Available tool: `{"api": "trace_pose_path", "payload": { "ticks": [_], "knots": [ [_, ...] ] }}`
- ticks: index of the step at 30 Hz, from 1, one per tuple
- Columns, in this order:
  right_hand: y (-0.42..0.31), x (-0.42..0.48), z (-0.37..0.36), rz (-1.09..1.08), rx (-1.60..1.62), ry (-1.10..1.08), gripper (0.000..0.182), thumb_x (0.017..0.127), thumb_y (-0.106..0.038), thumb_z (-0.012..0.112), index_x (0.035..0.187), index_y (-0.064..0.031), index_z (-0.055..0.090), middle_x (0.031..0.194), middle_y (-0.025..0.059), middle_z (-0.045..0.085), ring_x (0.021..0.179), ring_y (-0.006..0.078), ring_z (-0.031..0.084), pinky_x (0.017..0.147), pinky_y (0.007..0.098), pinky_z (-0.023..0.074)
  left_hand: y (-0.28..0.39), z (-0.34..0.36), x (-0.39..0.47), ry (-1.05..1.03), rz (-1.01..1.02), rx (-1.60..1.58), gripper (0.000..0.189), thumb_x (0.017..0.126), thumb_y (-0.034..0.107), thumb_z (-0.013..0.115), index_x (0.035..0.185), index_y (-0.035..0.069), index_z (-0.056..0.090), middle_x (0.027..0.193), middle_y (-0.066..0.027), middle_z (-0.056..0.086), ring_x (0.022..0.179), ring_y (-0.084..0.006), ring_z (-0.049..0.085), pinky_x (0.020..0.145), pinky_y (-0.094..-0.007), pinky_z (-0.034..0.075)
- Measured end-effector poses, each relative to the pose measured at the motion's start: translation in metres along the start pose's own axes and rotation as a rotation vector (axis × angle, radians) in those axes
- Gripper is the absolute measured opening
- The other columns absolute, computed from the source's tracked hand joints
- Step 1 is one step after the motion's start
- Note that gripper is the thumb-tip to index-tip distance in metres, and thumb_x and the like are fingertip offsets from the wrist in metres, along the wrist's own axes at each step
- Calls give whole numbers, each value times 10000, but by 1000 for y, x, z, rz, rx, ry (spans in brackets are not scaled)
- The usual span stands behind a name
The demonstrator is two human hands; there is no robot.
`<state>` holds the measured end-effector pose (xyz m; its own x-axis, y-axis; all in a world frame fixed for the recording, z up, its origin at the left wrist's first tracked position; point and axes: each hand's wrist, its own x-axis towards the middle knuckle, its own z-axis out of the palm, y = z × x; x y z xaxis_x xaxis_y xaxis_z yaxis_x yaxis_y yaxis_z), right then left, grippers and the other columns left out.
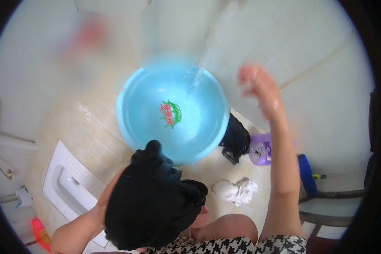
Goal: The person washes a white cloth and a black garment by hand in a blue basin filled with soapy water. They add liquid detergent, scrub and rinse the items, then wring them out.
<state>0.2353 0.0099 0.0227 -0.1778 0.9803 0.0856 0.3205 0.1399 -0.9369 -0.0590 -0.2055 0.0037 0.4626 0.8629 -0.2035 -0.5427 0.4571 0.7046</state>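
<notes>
My left hand [110, 187] holds up a bundled black garment [146, 200], which hides most of the fingers. The top folds of the garment overlap the near rim of a light blue plastic basin [120, 111]. A stream of water [198, 74] falls into the basin at its far right side. Printed red and green writing shows on the basin floor. My right hand [260, 85] is raised to the right of the basin, blurred, with curled fingers apart from the thumb and nothing visible in it.
Beside the basin on the tiled floor lies a dark garment [236, 138]. A purple plastic jug [261, 149] stands to its right, partly behind my forearm. Nearer is a crumpled white cloth or bag [236, 191]. A squat toilet [71, 187] is at left, with a paper roll [24, 197] beyond.
</notes>
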Motion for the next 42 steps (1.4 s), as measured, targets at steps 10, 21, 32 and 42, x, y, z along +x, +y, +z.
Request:
{"api": "trace_pose_path", "payload": {
  "ticks": [10,21,32,42],
  "knots": [
    [163,-322,-46,834,-974,-486,1256,390,-561,837,1419,-276,176,1459,235,69,1288,534,141,976,618,299,-67,-22,25,-58,-259,17,839,692,252,751,1354,67,270,1335,-121,401,1237,-224,405,1042,-379,316],
    [178,-296,-35,790,-39,211,558,839,-407,603,1145,56,542,1152,151,560,1041,179,521,907,340,416,-94,-39,11,93,-267,-59,793,690,221,713,1343,57,293,1312,-110,405,1223,-209,407,1032,-357,315],
    [-7,-25,31,-253,-1059,-16,485,919,-397,402,749,12,602,740,232,579,721,411,546,615,454,427,-155,49,90,-155,-34,279,681,741,91,615,1327,28,274,1254,-104,413,1175,-174,403,1006,-301,305],
    [10,3,81,-111,-172,-383,446,906,-393,471,1057,5,604,1020,195,619,938,253,594,843,357,441,-170,57,121,-159,-195,894,774,852,247,521,1451,186,34,1309,-256,349,1137,-427,439,959,-417,370]
  ]
}}
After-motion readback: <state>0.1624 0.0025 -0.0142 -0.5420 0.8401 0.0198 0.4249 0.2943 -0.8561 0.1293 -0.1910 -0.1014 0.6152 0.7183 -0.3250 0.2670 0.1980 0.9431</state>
